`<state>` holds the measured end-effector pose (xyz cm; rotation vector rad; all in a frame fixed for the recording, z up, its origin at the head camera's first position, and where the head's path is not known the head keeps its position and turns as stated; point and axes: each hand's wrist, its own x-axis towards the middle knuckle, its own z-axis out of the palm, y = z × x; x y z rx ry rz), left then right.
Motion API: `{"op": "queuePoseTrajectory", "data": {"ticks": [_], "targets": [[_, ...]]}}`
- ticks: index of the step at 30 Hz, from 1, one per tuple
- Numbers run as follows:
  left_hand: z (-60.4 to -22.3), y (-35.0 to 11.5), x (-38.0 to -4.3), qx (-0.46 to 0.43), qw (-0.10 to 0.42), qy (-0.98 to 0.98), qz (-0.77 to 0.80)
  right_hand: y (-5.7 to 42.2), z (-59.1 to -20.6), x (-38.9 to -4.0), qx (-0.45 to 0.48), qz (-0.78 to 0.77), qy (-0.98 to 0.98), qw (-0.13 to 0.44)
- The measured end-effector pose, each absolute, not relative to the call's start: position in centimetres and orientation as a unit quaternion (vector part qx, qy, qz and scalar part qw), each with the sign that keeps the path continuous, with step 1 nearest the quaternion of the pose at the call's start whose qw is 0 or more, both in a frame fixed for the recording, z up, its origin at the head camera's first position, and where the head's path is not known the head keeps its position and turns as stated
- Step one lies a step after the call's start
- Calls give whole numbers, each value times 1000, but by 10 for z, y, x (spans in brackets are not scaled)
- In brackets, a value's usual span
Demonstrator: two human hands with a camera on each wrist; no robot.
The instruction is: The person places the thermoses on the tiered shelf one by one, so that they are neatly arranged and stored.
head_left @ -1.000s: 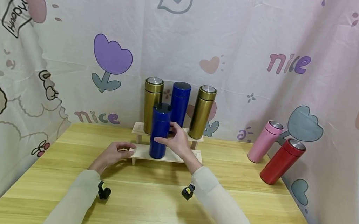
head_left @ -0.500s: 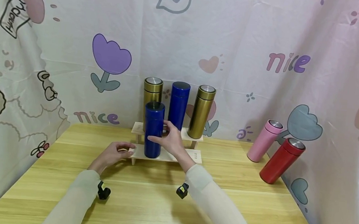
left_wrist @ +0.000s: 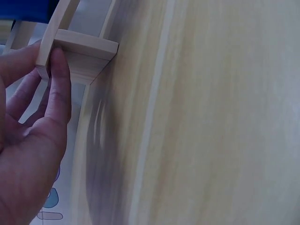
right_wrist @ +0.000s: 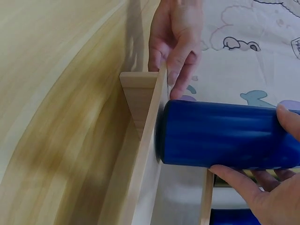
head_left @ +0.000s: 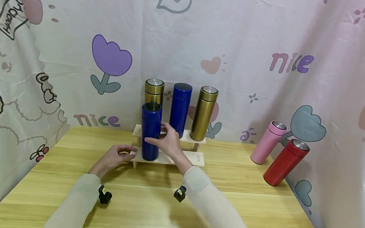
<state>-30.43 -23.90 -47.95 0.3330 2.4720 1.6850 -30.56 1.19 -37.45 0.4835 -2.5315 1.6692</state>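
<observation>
My right hand (head_left: 169, 141) grips a blue thermos bottle (head_left: 150, 133) around its side, thumb in front and fingers behind. The bottle stands upright on the lower step of a two-tier wooden rack (head_left: 182, 158), near its left end. In the right wrist view the base of the blue bottle (right_wrist: 220, 133) meets the board. My left hand (head_left: 115, 157) pinches the left end of that lower board; the left wrist view has the thumb on one face of the board (left_wrist: 56, 28) and fingers on the other.
On the upper tier stand a gold bottle (head_left: 154, 90), partly hidden, another blue bottle (head_left: 180, 108) and a second gold bottle (head_left: 203, 115). A pink bottle (head_left: 267, 144) and a red bottle (head_left: 285, 165) stand at the table's right edge. A printed curtain (head_left: 240, 32) hangs behind.
My right hand has moved the blue bottle left along the lower step, so it now covers more of the left gold bottle. My left hand stays at the rack's end.
</observation>
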Motion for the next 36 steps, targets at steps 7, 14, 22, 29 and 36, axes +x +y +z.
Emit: {"op": "queuePoseTrajectory", "data": {"ticks": [7, 14, 22, 29, 36], "targets": [[-480, -239, -305, 111, 63, 821, 557, 9, -375, -303, 152, 537, -829, 35], [-480, -239, -305, 108, 64, 824, 553, 7, -379, -301, 151, 522, -837, 65], [-479, -241, -304, 104, 70, 835, 536, 3, -383, -302, 161, 500, -847, 84], [-478, -241, -304, 106, 69, 835, 536, 2, -383, -301, 171, 475, -858, 97], [-477, -240, -304, 110, 70, 836, 533, 1, -386, -299, 180, 465, -860, 113]]}}
